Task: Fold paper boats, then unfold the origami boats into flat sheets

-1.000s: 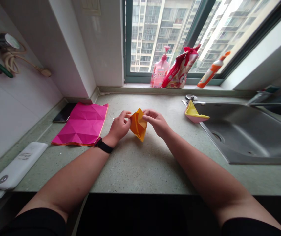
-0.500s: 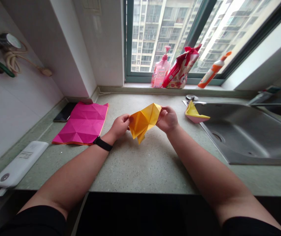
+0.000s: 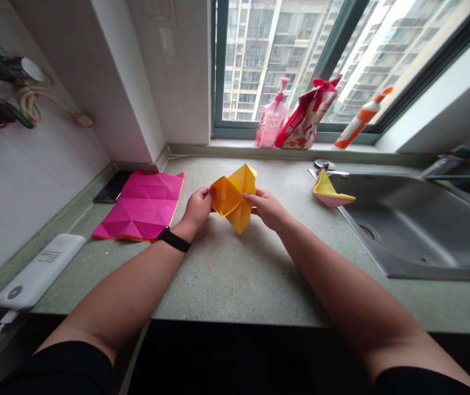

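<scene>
A partly folded sheet of yellow origami paper (image 3: 239,189) is held up over the counter between my hands, its creased flaps pointing up and down. My left hand (image 3: 197,208) pinches its left edge, thumb in front. My right hand (image 3: 268,207) grips it from the right, with the thumb pressed near the middle folds and the other fingers partly hidden behind. Left of my hands lies a stack of creased paper (image 3: 144,206), magenta on top with orange edges below. To the right, a folded yellow and pink paper boat (image 3: 330,192) rests by the sink's edge.
A steel sink (image 3: 387,258) with a faucet is set into the counter (image 3: 235,285) at right. A white power bank (image 3: 41,271) with a cable and a dark phone (image 3: 113,186) lie at left. On the sill stand a pink pump bottle (image 3: 272,120), a red bag (image 3: 307,118) and an orange-white bottle (image 3: 361,120).
The right hand has shifted from the paper's upper right corner to its middle folds. The yellow paper has turned and spread, with one flap now upright and another pointing down.
</scene>
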Demonstrator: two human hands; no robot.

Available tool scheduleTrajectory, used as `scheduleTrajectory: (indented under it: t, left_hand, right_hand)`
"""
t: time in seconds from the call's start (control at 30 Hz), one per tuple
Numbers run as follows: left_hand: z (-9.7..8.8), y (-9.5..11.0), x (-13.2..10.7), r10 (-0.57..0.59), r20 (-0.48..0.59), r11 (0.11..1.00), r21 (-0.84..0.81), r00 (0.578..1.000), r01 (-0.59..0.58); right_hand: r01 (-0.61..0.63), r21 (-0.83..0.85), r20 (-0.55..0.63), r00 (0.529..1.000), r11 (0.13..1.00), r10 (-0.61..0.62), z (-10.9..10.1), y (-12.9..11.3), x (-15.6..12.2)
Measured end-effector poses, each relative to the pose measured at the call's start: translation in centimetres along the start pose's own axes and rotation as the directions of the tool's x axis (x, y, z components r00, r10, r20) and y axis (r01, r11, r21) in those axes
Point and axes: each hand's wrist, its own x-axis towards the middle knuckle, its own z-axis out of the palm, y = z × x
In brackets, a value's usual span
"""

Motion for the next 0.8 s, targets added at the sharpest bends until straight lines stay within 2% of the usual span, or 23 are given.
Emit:
scheduleTrajectory:
  t: [0.1, 0.27, 0.4, 0.53, 0.6, 0.73, 0.8]
  left_hand:
    - [0.1, 0.3, -0.1, -0.01, 0.033, 0.997, -0.078, 0.999, 0.013]
    - [0.0, 0.3, 0.2, -0.107, 0.058, 0.956, -0.268, 0.993, 0.119]
    - [-0.4, 0.1, 0.6, -0.208, 0.129, 0.859, -0.45, 0.97, 0.244]
    - [-0.6, 0.5, 1.1, -0.29, 0.232, 0.765, -0.527, 0.928, 0.371]
    - [-0.7, 0.7, 1.2, -0.272, 0.261, 0.748, -0.548, 0.926, 0.374]
    - [-0.7, 0.8, 0.7, -0.189, 0.26, 0.779, -0.547, 0.947, 0.306]
    - [-0.5, 0.5, 0.3, -0.191, 0.32, 0.81, -0.482, 0.928, 0.333]
  right_hand:
    - [0.005, -0.012, -0.023, 1.0, 1.0, -0.005, -0.8, 0.3, 0.4]
    - [-0.01, -0.092, 0.043, 0.999, 0.996, 0.014, -1.7, 0.6, 0.7]
    - [-0.002, -0.027, 0.077, 0.997, 1.0, 0.004, -1.5, 1.1, 0.8]
    - [0.007, 0.084, 0.083, 0.996, 0.996, -0.014, -1.1, 1.1, 0.8]
    - [0.041, 0.138, 0.03, 0.999, 0.99, -0.046, -1.0, 1.0, 0.9]
    - [0.185, 0.181, -0.176, 0.972, 0.966, -0.154, -1.4, 0.6, 1.4]
    - [0.231, 0.161, -0.251, 0.95, 0.959, -0.187, -1.6, 0.4, 1.6]
